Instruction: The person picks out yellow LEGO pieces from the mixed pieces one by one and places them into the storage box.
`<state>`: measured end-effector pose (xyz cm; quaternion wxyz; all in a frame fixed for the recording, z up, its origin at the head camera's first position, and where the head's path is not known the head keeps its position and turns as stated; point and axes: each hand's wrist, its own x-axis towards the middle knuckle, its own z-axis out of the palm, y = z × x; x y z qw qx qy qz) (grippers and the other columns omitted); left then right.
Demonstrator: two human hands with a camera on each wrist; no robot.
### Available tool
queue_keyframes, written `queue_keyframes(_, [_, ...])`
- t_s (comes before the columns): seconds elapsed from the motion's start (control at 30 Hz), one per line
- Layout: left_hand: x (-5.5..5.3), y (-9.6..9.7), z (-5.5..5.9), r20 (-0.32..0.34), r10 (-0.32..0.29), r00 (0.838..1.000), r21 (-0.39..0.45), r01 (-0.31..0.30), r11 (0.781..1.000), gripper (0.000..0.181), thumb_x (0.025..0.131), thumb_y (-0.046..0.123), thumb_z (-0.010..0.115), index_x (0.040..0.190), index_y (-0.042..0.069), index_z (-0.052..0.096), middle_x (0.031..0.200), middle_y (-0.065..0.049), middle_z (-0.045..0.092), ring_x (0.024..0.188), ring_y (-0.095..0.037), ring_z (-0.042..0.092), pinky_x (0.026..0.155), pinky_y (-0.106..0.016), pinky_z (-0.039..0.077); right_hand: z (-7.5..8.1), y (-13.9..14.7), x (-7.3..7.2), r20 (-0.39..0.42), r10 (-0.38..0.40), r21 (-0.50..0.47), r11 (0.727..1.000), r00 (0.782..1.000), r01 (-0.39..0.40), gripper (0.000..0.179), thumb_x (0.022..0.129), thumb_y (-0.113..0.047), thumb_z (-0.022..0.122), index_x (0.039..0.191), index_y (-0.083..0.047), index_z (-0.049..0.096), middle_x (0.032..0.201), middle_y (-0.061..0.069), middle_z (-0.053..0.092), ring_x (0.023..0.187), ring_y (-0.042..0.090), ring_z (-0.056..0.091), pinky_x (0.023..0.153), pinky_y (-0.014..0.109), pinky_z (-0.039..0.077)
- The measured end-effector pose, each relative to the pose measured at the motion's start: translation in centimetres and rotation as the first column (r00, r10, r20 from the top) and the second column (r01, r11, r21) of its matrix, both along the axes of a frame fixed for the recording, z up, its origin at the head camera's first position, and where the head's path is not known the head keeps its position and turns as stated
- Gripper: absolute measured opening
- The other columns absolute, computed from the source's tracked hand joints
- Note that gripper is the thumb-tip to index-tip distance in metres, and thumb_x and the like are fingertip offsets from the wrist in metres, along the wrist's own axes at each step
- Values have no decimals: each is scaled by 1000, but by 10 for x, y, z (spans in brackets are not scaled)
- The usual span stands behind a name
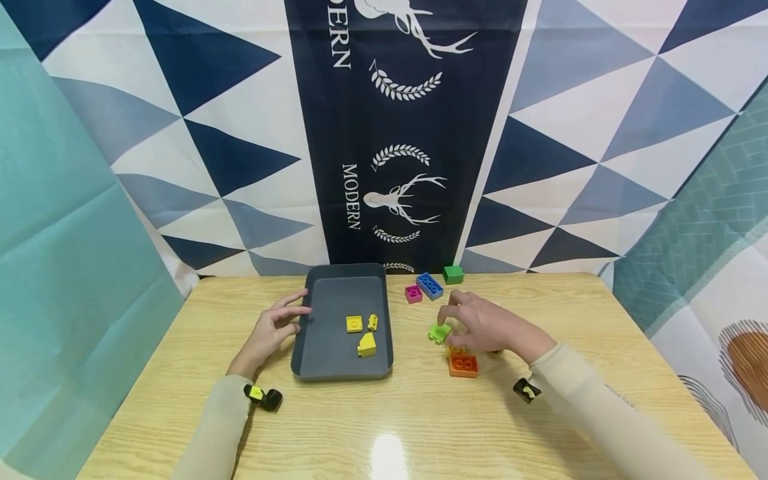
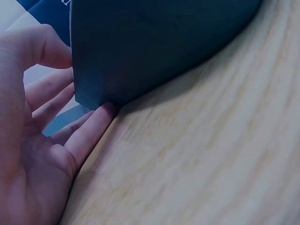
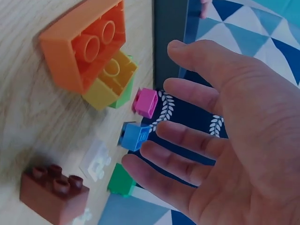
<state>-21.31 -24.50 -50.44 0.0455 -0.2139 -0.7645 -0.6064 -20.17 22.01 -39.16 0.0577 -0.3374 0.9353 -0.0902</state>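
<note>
My left hand [image 1: 271, 335] is at the left side of the dark grey tray [image 1: 330, 300]. In the left wrist view its thumb tip meets the tray's edge and a finger touches low on the wall. Over the bricks to the right reaches my right hand [image 1: 483, 325], fingers spread and loosely bent, holding nothing. Nearest its fingertips is a lime green brick [image 1: 439, 333]. An orange brick [image 3: 63, 56] and a yellow-orange brick [image 3: 105, 89] lie close by, studs away from view, with the lime brick partly hidden behind them in the right wrist view.
Several yellow bricks [image 1: 367, 345] lie in the tray. Toward the back are a pink brick [image 1: 413, 294], a blue brick [image 1: 429, 286] and a green brick [image 1: 453, 275]. A brown brick [image 3: 54, 194] and a whitish translucent brick [image 3: 95, 159] lie on the wooden table [image 1: 336, 427].
</note>
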Motion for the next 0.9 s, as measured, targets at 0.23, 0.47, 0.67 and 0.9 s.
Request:
queue_keyframes(0.23, [1,1,3,34,2,999,-8,-2,1000,41,95,-18,58,134,-19,71,175,-34,42,162,-34,48,120,-6,46,-8,1,2,55,-17,-73,997,998,21,24,96,-31,88,116,-19,81,114,10,68,95,18,58,85,38,57])
queue_keyframes(0.47, [2,2,3,26,-8,1000,2,8,1000,41,95,-19,58,134,-20,70,175,-36,41,155,-1,51,120,-6,46,-18,1,2,82,-30,-82,996,996,37,18,97,-31,88,110,-21,82,108,6,66,91,16,55,80,33,52])
queue_keyframes(0.67, [2,2,3,25,-3,1000,-6,4,1000,41,95,-18,58,134,-19,70,175,-35,42,159,-15,51,121,-6,46,-25,-1,3,79,-20,-76,997,997,26,14,97,-31,88,105,-22,83,104,4,64,90,13,52,78,29,46])
queue_keyframes(0.9, [2,1,3,24,-2,1000,-9,2,1000,41,95,-18,58,134,-18,71,175,-34,42,158,-12,51,121,-6,45,-30,-1,3,75,-21,-82,996,997,27,12,97,-29,89,102,-20,82,102,2,62,88,11,50,77,26,44])
